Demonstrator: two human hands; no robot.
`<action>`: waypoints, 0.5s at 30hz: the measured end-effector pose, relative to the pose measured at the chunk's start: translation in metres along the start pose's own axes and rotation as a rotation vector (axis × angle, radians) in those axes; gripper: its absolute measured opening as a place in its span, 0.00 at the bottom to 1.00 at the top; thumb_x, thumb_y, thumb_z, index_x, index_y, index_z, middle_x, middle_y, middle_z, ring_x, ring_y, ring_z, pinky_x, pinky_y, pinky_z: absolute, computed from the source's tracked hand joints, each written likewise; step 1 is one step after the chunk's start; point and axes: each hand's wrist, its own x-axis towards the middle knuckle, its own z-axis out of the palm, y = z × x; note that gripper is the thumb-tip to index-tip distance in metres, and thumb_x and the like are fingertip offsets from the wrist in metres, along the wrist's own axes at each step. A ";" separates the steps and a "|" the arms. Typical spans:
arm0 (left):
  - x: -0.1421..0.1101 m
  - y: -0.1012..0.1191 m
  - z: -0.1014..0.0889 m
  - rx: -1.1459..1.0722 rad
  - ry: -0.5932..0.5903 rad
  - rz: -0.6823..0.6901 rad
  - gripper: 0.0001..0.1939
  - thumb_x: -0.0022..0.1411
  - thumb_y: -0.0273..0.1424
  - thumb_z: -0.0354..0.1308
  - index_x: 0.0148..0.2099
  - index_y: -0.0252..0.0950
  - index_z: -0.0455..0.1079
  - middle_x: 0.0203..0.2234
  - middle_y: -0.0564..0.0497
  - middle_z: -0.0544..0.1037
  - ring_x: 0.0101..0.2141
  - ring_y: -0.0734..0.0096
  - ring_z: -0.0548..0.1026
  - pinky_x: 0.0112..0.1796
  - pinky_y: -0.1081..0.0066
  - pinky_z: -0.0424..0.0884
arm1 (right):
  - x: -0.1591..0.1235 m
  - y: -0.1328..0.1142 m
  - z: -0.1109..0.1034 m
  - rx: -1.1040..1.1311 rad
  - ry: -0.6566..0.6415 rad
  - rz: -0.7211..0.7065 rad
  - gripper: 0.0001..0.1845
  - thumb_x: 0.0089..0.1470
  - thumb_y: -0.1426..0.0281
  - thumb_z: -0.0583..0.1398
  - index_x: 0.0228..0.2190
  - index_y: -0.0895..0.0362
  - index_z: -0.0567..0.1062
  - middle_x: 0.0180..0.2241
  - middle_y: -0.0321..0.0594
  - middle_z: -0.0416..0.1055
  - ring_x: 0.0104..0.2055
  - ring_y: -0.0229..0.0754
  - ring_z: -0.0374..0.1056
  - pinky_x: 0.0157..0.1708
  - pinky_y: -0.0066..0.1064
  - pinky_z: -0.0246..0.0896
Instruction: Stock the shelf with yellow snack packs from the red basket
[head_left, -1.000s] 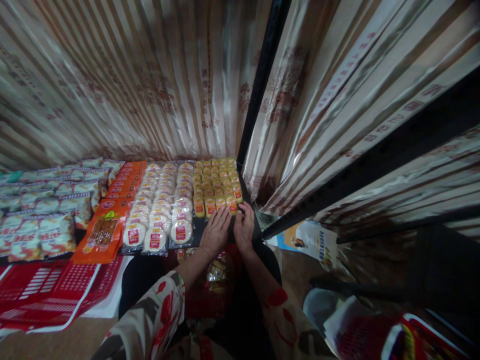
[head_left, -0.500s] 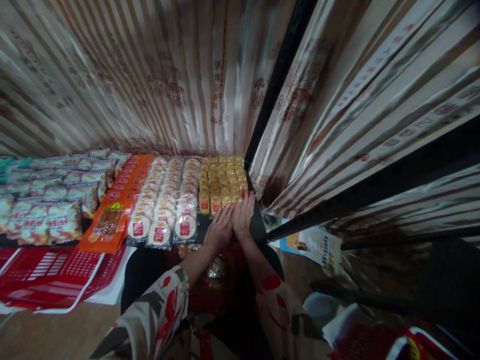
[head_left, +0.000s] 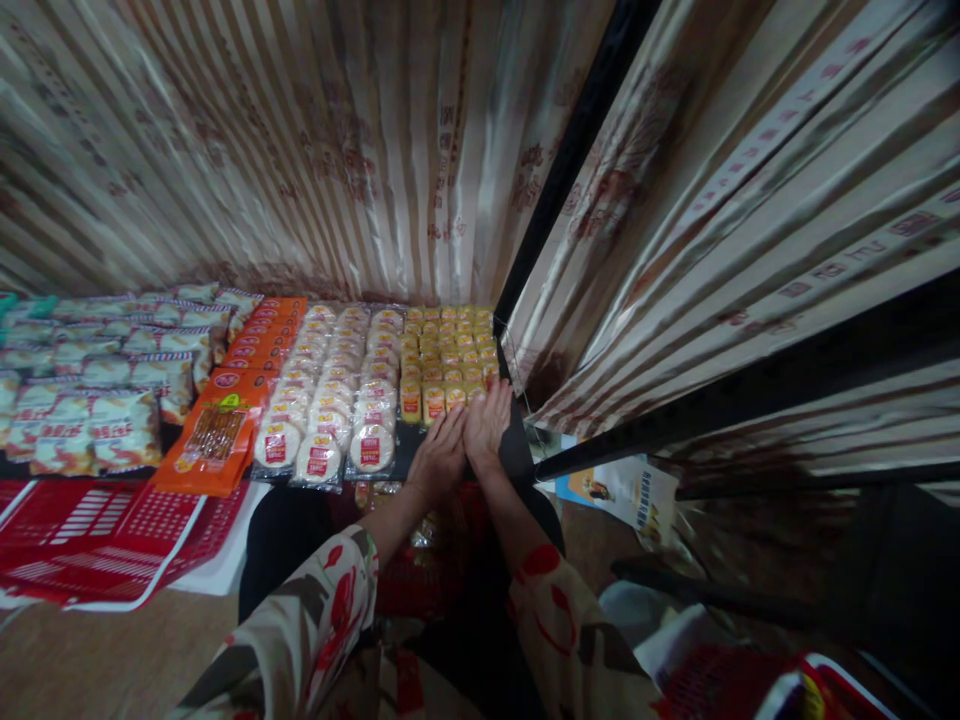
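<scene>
My left hand (head_left: pixel 441 450) and my right hand (head_left: pixel 488 418) lie side by side at the front of small yellow wrapped snack packs (head_left: pixel 448 362). The fingers of both are stretched out, with the fingertips at the front row of packs. Neither hand grips anything that I can see. Just left of the yellow packs, rows of round white wrapped crackers (head_left: pixel 372 446) lie overlapping. Further left are orange snack bags (head_left: pixel 213 432) and several white pillow-shaped packets (head_left: pixel 126 432). All stand on a dark shelf (head_left: pixel 411 447).
A red basket (head_left: pixel 97 540) with a white handle sits below the shelf on the left. Dark posts (head_left: pixel 559 160) frame the shelf at the right, with a striped printed curtain (head_left: pixel 300 150) behind. A printed sheet (head_left: pixel 634 490) and a red bag (head_left: pixel 724 680) lie at the lower right.
The view has shifted slightly. Both hands stay against the front of the yellow packs, and the rows look unchanged.
</scene>
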 end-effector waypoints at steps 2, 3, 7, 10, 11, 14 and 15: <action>-0.001 0.000 0.000 0.000 0.019 0.008 0.26 0.64 0.26 0.42 0.64 0.27 0.50 0.62 0.40 0.54 0.64 0.62 0.44 0.61 0.55 0.52 | -0.003 0.000 -0.004 0.029 0.037 0.021 0.31 0.59 0.60 0.40 0.60 0.60 0.54 0.64 0.51 0.45 0.67 0.48 0.35 0.61 0.54 0.32; -0.002 0.000 0.000 0.000 0.030 0.013 0.26 0.64 0.26 0.41 0.64 0.26 0.51 0.62 0.40 0.55 0.64 0.62 0.44 0.60 0.55 0.52 | -0.006 -0.001 -0.006 0.042 0.055 0.032 0.30 0.59 0.60 0.40 0.59 0.61 0.55 0.64 0.52 0.46 0.67 0.48 0.36 0.61 0.54 0.34; -0.004 -0.001 0.002 -0.023 0.067 0.020 0.24 0.65 0.26 0.40 0.63 0.28 0.53 0.62 0.40 0.56 0.64 0.62 0.44 0.60 0.53 0.53 | -0.023 -0.002 -0.017 0.097 0.095 0.041 0.29 0.60 0.60 0.40 0.57 0.62 0.58 0.62 0.54 0.49 0.66 0.49 0.40 0.61 0.53 0.37; -0.004 -0.002 0.004 -0.042 0.104 0.016 0.23 0.65 0.25 0.39 0.61 0.29 0.56 0.61 0.41 0.58 0.64 0.62 0.45 0.60 0.54 0.54 | -0.042 -0.005 -0.027 0.126 0.129 0.022 0.28 0.60 0.60 0.40 0.55 0.61 0.61 0.61 0.53 0.53 0.64 0.47 0.45 0.61 0.49 0.41; -0.004 -0.002 0.005 -0.047 0.113 0.014 0.23 0.65 0.25 0.39 0.61 0.29 0.56 0.61 0.41 0.59 0.64 0.62 0.45 0.60 0.54 0.54 | -0.049 -0.008 -0.031 0.136 0.144 0.010 0.28 0.61 0.60 0.41 0.55 0.61 0.61 0.60 0.53 0.54 0.64 0.46 0.47 0.61 0.48 0.43; -0.009 -0.001 0.004 -0.063 0.125 0.018 0.22 0.65 0.25 0.40 0.60 0.29 0.58 0.60 0.41 0.60 0.63 0.63 0.46 0.60 0.54 0.55 | -0.071 -0.016 -0.043 0.183 0.182 -0.045 0.26 0.61 0.62 0.42 0.54 0.62 0.62 0.56 0.54 0.59 0.61 0.45 0.53 0.59 0.45 0.48; -0.011 0.000 0.004 -0.069 0.122 0.026 0.21 0.65 0.26 0.41 0.59 0.29 0.58 0.60 0.40 0.61 0.63 0.63 0.46 0.60 0.54 0.55 | -0.079 -0.018 -0.047 0.202 0.191 -0.060 0.25 0.62 0.62 0.42 0.53 0.61 0.63 0.55 0.53 0.60 0.59 0.44 0.55 0.59 0.45 0.49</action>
